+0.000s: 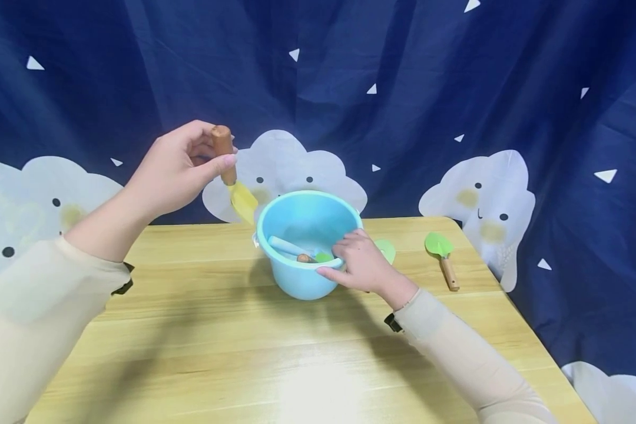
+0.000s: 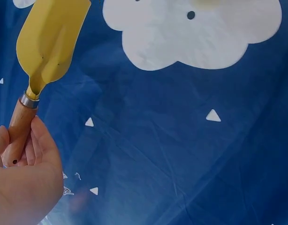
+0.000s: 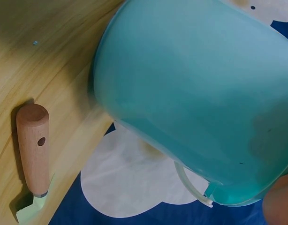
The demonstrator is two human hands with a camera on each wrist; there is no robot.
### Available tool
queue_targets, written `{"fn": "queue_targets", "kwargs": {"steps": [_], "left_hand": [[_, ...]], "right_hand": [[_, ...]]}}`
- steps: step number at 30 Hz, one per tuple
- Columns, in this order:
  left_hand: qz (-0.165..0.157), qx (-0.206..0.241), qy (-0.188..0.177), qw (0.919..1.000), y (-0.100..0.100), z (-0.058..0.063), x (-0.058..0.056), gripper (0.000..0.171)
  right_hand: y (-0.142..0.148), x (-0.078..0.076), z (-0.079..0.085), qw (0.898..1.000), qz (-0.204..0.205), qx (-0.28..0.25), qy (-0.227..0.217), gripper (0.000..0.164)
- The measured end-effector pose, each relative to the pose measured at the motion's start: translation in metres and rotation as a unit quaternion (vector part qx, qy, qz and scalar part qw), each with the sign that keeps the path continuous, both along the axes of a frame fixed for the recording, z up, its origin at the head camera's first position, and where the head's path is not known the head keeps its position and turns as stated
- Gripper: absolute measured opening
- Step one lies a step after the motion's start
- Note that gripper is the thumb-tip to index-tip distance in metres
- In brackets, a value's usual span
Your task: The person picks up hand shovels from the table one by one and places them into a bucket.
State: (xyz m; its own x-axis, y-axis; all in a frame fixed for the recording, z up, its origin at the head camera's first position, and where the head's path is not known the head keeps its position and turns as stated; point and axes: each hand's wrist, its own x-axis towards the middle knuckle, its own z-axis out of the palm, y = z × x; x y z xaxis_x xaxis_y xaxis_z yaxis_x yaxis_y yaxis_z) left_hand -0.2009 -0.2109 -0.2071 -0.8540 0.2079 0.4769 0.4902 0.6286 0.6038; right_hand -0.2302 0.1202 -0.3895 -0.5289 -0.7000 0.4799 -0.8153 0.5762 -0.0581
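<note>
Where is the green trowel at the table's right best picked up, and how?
Probably by its wooden handle, from the near side and above. The green trowel lies on the table with that slim, rounded handle toward the viewer and its blade pointing away.

Left wrist view: yellow trowel (image 2: 45, 58) tip cropped.

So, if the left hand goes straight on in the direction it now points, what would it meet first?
Probably the curtain: past the trowel it holds, the left hand seems to have a free way, though depth is unclear.
</note>
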Motion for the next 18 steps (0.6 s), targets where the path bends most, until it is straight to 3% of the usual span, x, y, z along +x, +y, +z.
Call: {"fn": "queue_targets", "kwargs": {"steps": [8,18], "left_hand": [[-0.002,0.018,-0.015,0.9997,0.018,-0.003,-0.015,0.032],[-0.017,0.049,-0.029,0.9982,0.043,-0.021,-0.031,0.033]], "right_hand": [[0.002,-0.001,0.0,1.0,0.001,0.002,-0.002,0.067],[0.005,-0.002,-0.001,1.0,-0.006,0.005,-0.003,0.068]]}}
